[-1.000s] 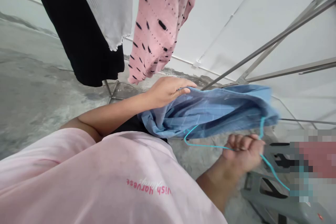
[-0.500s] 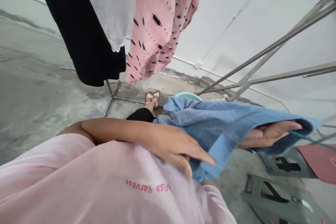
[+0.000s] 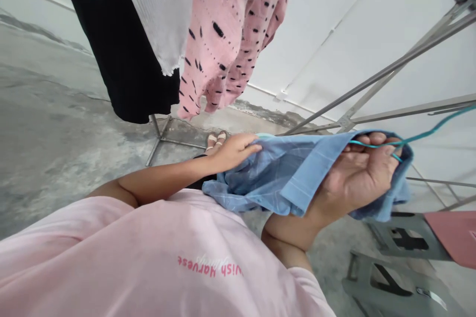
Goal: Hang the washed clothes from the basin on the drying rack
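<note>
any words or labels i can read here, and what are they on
"wish Harvest": red print on the pink shirt, seen upside down and mirrored; the first letter is unclear.
A faint script line above it is too blurred to read.
The sticker on the grey stool is too small to read.
Nothing readable on the blue cloth or the hanging clothes.
</note>
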The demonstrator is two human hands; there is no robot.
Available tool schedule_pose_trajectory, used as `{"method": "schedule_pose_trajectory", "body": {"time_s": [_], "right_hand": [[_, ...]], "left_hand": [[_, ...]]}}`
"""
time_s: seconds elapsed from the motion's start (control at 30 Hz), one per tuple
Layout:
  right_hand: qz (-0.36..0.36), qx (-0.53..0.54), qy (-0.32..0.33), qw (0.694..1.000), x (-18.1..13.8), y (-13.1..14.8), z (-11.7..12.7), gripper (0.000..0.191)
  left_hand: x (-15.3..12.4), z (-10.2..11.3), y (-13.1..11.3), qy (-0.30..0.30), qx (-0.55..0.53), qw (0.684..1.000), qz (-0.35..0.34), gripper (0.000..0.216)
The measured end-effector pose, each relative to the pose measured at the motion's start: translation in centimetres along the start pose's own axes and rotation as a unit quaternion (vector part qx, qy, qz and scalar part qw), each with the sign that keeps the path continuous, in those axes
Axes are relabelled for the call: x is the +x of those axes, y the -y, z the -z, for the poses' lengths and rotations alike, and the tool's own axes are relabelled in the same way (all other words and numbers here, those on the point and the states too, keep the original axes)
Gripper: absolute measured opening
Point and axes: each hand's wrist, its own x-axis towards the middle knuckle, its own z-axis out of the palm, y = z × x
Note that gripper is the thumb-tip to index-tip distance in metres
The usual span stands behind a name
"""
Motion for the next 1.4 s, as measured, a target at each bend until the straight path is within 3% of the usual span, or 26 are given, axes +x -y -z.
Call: {"method": "schedule_pose_trajectory", "body": {"time_s": [0.23, 0.3, 0.4, 0.47, 0.53, 0.63, 0.73, 0.8, 0.9, 0.97, 1.07, 1.2, 1.33, 1.4], "right_hand": [[-0.028, -0.046, 0.014, 0.998, 1.2, -0.6, 3.3, 0.041], [-0.027, -0.033, 0.006, 0.999, 1.2, -0.8, 3.3, 0.044], [0.026, -0.006, -0.030, 0.999, 1.1, -0.9, 2.9, 0.032], [0.064, -0.007, -0.043, 0.997, 1.0, -1.1, 2.4, 0.025], [0.060, -0.018, -0.039, 0.997, 0.9, -1.3, 2.0, 0.026], [-0.004, -0.034, -0.014, 0.999, 0.4, -2.1, 1.3, 0.039], [-0.075, -0.077, 0.034, 0.994, -0.2, -3.4, 1.0, 0.040], [-0.128, -0.131, 0.084, 0.980, -0.7, -4.3, 1.1, 0.037], [-0.156, -0.211, 0.153, 0.953, -1.7, -5.1, 1.5, 0.039], [-0.105, -0.252, 0.177, 0.946, -2.8, -5.0, 1.9, 0.039], [-0.009, -0.283, 0.206, 0.937, -5.2, -3.9, 2.1, 0.037], [0.054, -0.330, 0.249, 0.909, -8.6, -1.5, 1.9, 0.036], [-0.053, -0.412, 0.352, 0.839, -9.6, -1.2, 2.1, 0.042], [-0.118, -0.432, 0.363, 0.817, -9.2, -1.7, 2.5, 0.043]], "left_hand": [[2.9, 3.6, -0.7, -0.098, -0.181, 0.976, 0.074, 0.056], [3.2, 4.2, -0.6, -0.115, -0.133, 0.982, 0.071, 0.049], [2.9, 4.4, -0.8, -0.126, 0.057, 0.990, -0.018, 0.043], [2.4, 4.0, -1.2, -0.107, 0.142, 0.980, -0.088, 0.049], [1.9, 3.3, -1.7, -0.048, 0.161, 0.978, -0.124, 0.053], [1.3, 2.6, -2.9, 0.051, 0.141, 0.984, -0.092, 0.046], [1.0, 2.5, -4.1, 0.153, -0.016, 0.988, -0.009, 0.048], [0.9, 2.6, -4.8, 0.182, -0.219, 0.955, 0.082, 0.049], [1.1, 2.9, -5.2, 0.096, -0.448, 0.867, 0.195, 0.045], [1.4, 3.1, -5.3, 0.018, -0.494, 0.843, 0.210, 0.041], [1.6, 3.2, -5.8, -0.065, -0.479, 0.855, 0.189, 0.036], [1.2, 1.9, -6.5, -0.108, -0.399, 0.901, 0.133, 0.038], [0.3, 0.4, -6.4, -0.087, -0.291, 0.949, 0.082, 0.043], [0.0, 0.1, -6.2, -0.059, -0.224, 0.971, 0.050, 0.045]]}}
